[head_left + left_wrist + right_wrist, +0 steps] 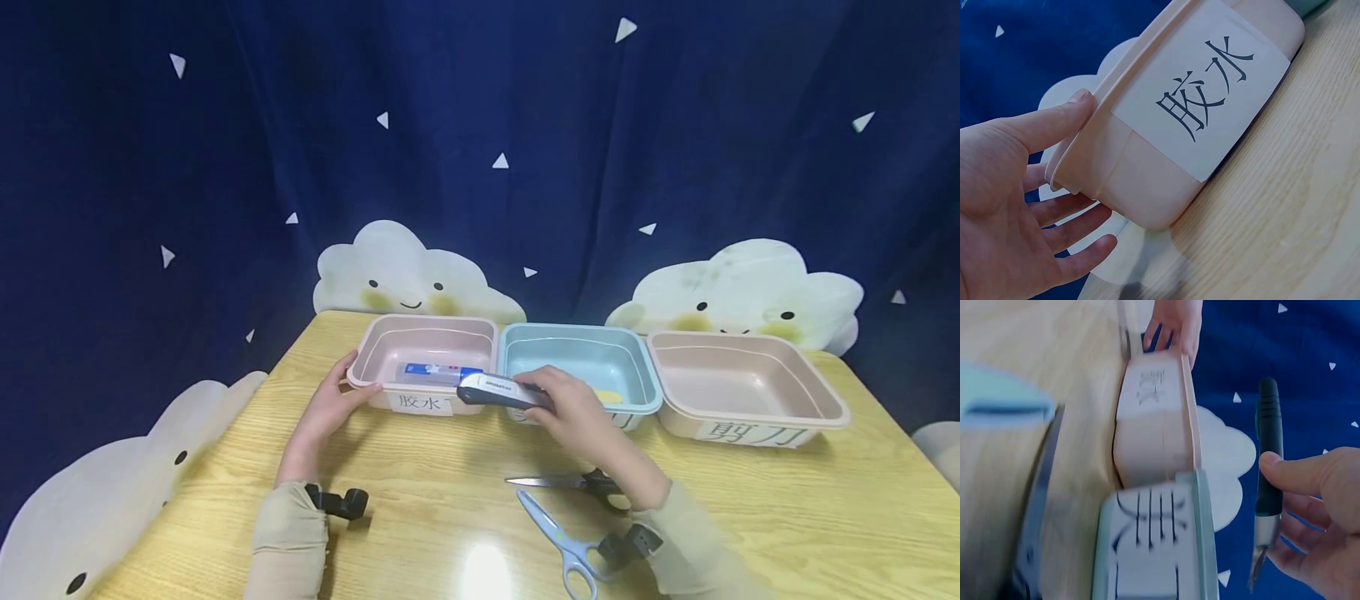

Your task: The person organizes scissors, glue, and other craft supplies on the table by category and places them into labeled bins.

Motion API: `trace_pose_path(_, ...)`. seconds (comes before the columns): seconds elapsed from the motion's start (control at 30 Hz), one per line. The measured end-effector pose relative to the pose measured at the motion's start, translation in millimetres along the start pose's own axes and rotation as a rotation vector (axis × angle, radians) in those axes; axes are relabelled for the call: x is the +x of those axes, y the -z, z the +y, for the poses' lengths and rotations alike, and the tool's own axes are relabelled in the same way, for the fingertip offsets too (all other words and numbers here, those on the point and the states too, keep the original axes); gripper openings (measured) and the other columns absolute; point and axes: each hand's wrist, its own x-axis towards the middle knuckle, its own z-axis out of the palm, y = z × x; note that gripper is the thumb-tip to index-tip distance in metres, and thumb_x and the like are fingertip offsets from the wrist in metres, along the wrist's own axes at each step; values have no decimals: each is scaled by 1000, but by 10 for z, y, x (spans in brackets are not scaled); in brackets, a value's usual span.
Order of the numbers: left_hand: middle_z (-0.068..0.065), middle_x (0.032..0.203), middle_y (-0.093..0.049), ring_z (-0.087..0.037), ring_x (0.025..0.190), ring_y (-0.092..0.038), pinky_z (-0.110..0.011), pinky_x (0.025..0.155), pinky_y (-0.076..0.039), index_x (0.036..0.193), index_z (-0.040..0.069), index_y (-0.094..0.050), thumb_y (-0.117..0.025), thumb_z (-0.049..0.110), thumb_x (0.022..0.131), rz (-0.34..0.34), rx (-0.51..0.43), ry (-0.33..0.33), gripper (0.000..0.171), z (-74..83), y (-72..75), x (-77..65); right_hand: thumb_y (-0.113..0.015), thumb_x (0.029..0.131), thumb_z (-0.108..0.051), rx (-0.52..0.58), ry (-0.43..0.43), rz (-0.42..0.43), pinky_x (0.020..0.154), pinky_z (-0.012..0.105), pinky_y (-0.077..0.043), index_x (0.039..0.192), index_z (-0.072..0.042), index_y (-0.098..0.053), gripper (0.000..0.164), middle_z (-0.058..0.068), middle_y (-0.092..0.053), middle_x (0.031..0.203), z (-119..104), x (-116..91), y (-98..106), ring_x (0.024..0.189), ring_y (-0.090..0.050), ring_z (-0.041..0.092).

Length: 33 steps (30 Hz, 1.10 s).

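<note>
My left hand (pixel 327 406) grips the left corner of a pink plastic bin (pixel 1135 181), thumb at its front rim and fingers at its end wall. A blue-and-clear packaged item (pixel 442 374) lies in that bin. My right hand (pixel 573 408) holds a dark utility knife (pixel 491 388) between thumb and fingers, above the front rims of the pink and light-blue bins. In the right wrist view the knife's metal tip points down. Beneath the light-blue bin's (pixel 573 329) front rim, its label is partly hidden by my right hand and the knife. Something yellow (pixel 609 397) lies inside it.
A second pink bin (pixel 750 340) with a paper label stands at the right. Black-handled scissors (pixel 551 482) and light-blue scissors (pixel 551 527) lie on the wooden table (pixel 420 500), near my right forearm. A dark blue curtain (pixel 450 83) hangs behind.
</note>
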Motion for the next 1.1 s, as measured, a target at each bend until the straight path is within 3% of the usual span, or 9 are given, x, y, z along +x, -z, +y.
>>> trace_pose_path(0.23, -16, 141, -33, -33, 118, -43, -43, 97, -34, 147, 15, -14, -67, 29, 82, -18, -26, 39, 85, -8, 13, 13, -74, 73, -11, -74, 6, 1, 78, 39, -48, 110, -5, -62, 39, 9, -65, 101, 251, -1, 190, 90, -60, 22)
trace_pose_path(0.47, -16, 142, -32, -33, 119, -42, -45, 99, -32, 147, 16, -14, -66, 30, 82, -16, -19, 51, 84, -7, 13, 10, -69, 77, -8, -72, -54, -45, 87, 45, -45, 113, -2, -60, 37, 16, -62, 110, 510, 36, 302, 103, -58, 32)
trace_pose_path(0.7, -16, 143, -31, -33, 121, -41, -46, 101, -31, 147, 16, -14, -67, 30, 82, -16, -33, 59, 85, 2, 4, -3, -68, 78, -4, -47, -133, -54, 87, 45, -44, 112, -3, -62, 35, 15, -62, 109, 767, 45, 276, 103, -57, 32)
trace_pose_path(1.1, -16, 143, -30, -33, 121, -41, -45, 101, -32, 147, 16, -14, -67, 30, 82, -20, -52, 48, 85, -3, 10, -2, -66, 75, 3, -53, -183, -54, 85, 47, -46, 107, 1, -64, 32, 20, -63, 105, 1083, 125, 194, 99, -58, 36)
